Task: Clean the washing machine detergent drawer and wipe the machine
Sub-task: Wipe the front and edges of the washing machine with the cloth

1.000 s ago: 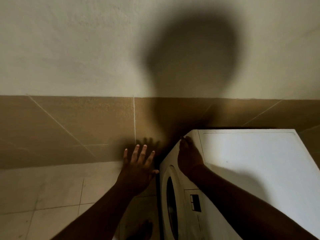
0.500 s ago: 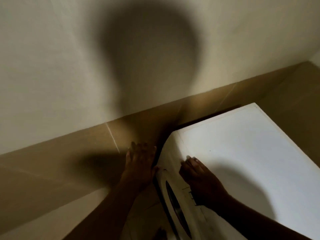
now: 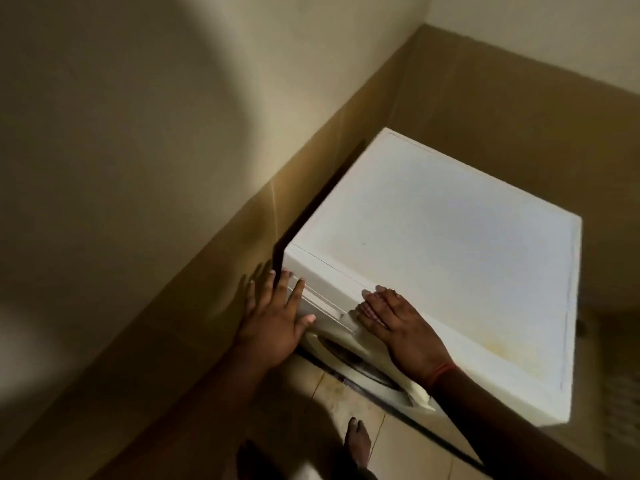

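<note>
A white front-loading washing machine [image 3: 450, 244] stands in a tiled corner, its flat top facing me. The detergent drawer front [image 3: 320, 299] runs along the top left of its front panel and looks closed. My left hand [image 3: 277, 323] lies with straight fingers against the left end of that drawer front, at the machine's corner. My right hand [image 3: 398, 323] rests flat on the front edge of the top, fingers pointing left toward the drawer. The round door [image 3: 353, 358] shows below my hands. Neither hand holds a cloth.
A cream wall [image 3: 156, 133] with a brown tile band [image 3: 214, 289] runs close along the machine's left side, leaving a narrow dark gap. Another tiled wall stands behind it. My bare foot [image 3: 358, 441] is on the tiled floor in front. A yellowish stain [image 3: 509, 348] marks the top.
The view swung right and down, showing more of the machine's top. My left hand moved from the wall side onto the drawer's left end. My right hand slid along the front edge.
</note>
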A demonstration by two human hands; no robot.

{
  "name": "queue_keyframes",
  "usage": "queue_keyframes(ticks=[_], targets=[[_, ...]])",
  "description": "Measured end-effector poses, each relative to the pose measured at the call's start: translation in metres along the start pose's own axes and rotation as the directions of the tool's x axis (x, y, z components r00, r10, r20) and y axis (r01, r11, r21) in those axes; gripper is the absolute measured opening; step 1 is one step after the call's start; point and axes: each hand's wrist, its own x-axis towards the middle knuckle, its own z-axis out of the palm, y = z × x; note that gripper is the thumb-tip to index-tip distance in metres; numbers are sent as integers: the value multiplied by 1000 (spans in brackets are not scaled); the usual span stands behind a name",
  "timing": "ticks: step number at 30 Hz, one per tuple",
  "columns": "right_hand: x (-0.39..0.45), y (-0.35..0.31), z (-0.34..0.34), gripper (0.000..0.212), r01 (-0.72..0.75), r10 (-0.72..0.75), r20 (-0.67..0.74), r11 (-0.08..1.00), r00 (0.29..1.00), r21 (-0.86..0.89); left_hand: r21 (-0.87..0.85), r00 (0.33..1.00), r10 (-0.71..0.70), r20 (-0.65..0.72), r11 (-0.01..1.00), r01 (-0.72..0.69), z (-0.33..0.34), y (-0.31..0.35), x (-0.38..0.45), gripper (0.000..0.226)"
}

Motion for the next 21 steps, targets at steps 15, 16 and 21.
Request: queue_keyframes(ticks=[15, 16, 21], targets=[[-72, 22, 4, 50, -92, 92, 9, 995, 996, -30, 43, 984, 164, -70, 986, -161, -10, 64, 9, 71], [-78, 25, 5, 51, -104, 104, -6, 994, 995, -22, 32, 985, 153, -76, 988, -151, -12, 68, 7, 72], [-27, 5, 12, 48, -92, 93, -38, 996, 995, 22, 63, 996, 84, -8, 995, -83, -13, 81, -1, 77]])
